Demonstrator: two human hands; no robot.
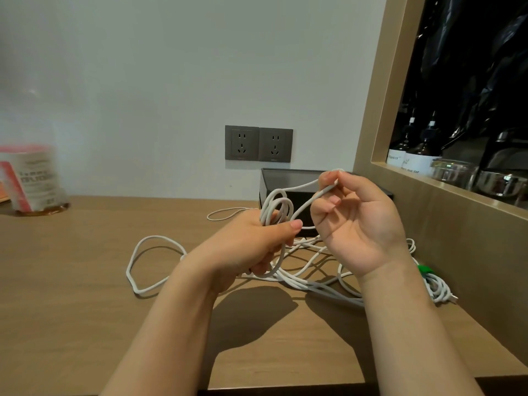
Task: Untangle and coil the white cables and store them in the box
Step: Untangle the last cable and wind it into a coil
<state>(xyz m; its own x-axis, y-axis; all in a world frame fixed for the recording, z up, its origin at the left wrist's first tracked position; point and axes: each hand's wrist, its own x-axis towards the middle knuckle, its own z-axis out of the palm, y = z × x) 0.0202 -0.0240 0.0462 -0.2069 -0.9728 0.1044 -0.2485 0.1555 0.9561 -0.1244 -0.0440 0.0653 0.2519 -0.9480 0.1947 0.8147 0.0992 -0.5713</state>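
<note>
Fingers (265, 260) of the left hand (251, 244) are curled round a few loops of white cable (267, 208), with the thumb pressed on top. The loops stand up out of the fist, with their long axis near to vertical. From them one strand goes up and to the right to the right hand (357, 221), which pinches it between thumb and forefinger; the other fingers are loosely bent, palm towards the camera. Below and between the hands the remaining cable lies tangled on the wooden table (85, 281), and one wide loop reaches out to the left. On the right, near the wooden side panel, lies a small bundle with a green tie (425, 271). The black box (285, 178) stands open behind the hands, against the wall, under two wall sockets (258, 144).
</note>
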